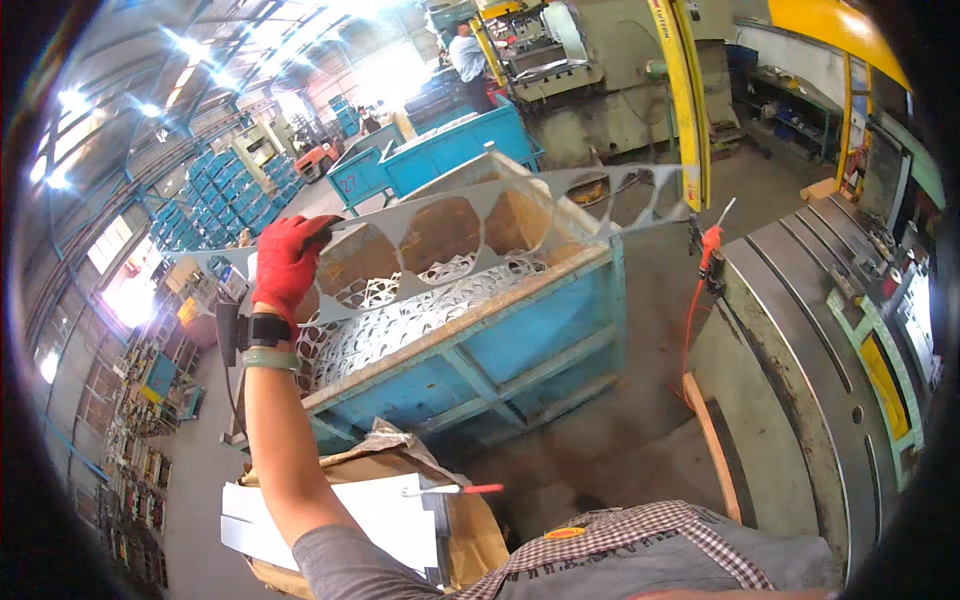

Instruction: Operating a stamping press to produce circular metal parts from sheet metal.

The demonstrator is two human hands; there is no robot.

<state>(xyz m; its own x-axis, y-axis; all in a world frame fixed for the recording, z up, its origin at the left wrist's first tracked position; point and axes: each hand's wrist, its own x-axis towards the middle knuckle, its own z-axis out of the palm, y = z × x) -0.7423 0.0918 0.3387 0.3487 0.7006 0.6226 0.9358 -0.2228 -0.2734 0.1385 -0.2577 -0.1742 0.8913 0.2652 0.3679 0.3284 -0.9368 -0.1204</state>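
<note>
My left hand (287, 262), in a red glove, is raised and closed on a long thin metal scrap strip (400, 222) with large punched-out holes. The strip stretches rightward over a blue metal bin (545, 330) and reaches the yellow post. Inside the bin lies a heap of similar punched scrap (400, 335). My left wrist carries a black band with a small device and a green bangle. No part of my right hand shows.
White sheets (375, 515) on brown paper lie below, with a thin red-handled tool (484, 489) on top. A slotted machine bed (790, 290) stands at the right, beside a yellow post (682, 100) and orange hose (688, 340). Another person (466, 58) stands far back near machinery.
</note>
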